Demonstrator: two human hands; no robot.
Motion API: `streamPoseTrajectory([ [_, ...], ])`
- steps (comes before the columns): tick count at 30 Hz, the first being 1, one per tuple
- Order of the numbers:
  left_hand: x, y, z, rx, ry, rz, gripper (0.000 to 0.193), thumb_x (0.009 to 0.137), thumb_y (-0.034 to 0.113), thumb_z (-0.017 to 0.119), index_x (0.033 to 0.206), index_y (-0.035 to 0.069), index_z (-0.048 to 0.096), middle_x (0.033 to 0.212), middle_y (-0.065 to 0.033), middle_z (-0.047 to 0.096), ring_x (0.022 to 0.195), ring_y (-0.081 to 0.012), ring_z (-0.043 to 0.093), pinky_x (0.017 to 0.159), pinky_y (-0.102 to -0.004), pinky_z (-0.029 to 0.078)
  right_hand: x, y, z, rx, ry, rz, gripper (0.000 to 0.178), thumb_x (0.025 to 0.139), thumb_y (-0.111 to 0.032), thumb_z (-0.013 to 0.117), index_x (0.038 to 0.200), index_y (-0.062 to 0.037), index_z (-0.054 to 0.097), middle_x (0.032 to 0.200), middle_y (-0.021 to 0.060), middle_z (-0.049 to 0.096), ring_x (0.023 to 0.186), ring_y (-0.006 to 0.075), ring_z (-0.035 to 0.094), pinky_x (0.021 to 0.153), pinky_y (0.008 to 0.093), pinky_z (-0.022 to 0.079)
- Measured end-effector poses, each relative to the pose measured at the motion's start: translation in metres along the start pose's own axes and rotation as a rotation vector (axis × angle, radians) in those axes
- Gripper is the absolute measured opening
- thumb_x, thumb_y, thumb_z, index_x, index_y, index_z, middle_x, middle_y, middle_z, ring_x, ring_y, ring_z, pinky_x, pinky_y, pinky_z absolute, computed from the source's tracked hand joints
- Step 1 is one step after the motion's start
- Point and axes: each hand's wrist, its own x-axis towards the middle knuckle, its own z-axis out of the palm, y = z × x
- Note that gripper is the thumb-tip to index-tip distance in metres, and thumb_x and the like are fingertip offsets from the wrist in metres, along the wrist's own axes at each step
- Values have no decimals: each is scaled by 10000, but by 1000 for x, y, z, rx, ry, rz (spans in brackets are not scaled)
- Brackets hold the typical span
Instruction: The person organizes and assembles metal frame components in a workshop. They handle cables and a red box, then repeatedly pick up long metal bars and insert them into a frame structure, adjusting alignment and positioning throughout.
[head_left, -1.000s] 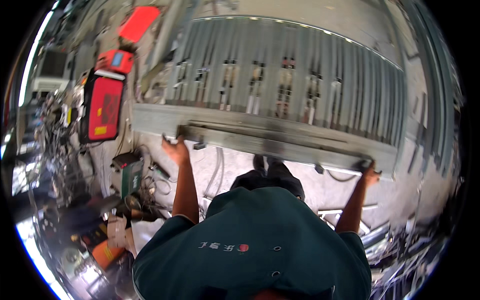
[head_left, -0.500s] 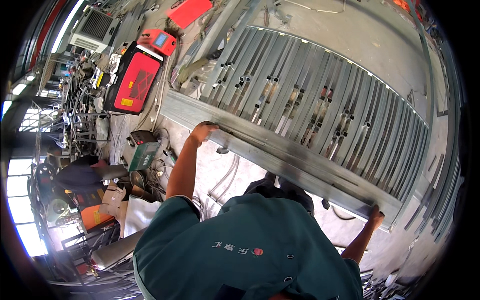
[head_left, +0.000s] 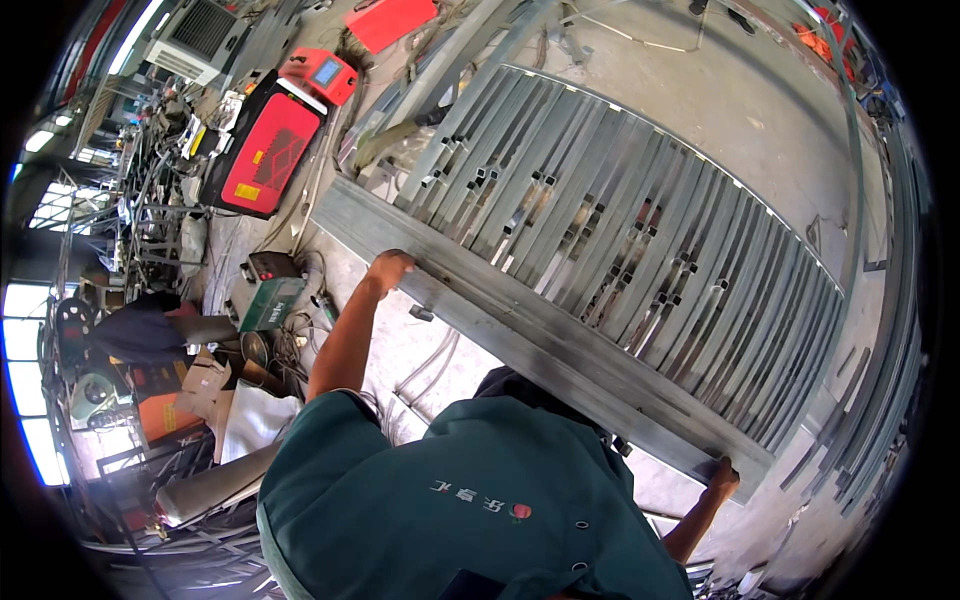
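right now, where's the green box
The green box is on the left side of the head view, below the red machine and left of the left hand on the beam.

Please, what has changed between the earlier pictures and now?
The left hand, spread open at first, now rests on the near edge of the long metal beam. The view has turned, so the beam slants more steeply down to the right. The right hand stays near the beam's right end; the red machine looks unmoved.
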Motion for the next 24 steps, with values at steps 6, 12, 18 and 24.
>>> streamPoseTrajectory([
  [6, -10, 21, 0, -146, 15, -65, 258, 782, 250, 562, 897, 52, 680, 896, -77, 635, 726, -230, 577, 537, -360, 458, -43, 20, -5, -71, 162, -61, 498, 734, -378, 621, 833, 105, 684, 746, 207, 668, 674, 312, 565, 700, 484, 452],
  [12, 16, -25, 5, -62, -13, -45, 263, 780, 241, 566, 904, 44, 689, 850, -87, 635, 650, -225, 551, 516, -367, 430, -56, -34, 3, 284, 174, 141, 442, 719, -307, 602, 857, 106, 677, 838, 250, 688, 740, 357, 579, 735, 494, 449],
  [18, 29, -34, 5, -2, 22, 105, 223, 780, 215, 574, 891, 52, 679, 784, -104, 617, 581, -231, 511, 510, -385, 407, -35, -41, 32, 158, 222, 153, 499, 705, -339, 588, 908, 105, 688, 921, 309, 684, 828, 424, 622, 786, 504, 458],
  [24, 34, -60, -7, -5, -10, 95, 255, 769, 183, 589, 962, 63, 703, 860, -99, 645, 668, -239, 548, 561, -390, 444, -57, -71, 34, 201, 262, 220, 520, 722, -370, 566, 959, 70, 708, 977, 303, 687, 930, 455, 646, 829, 503, 478],
])
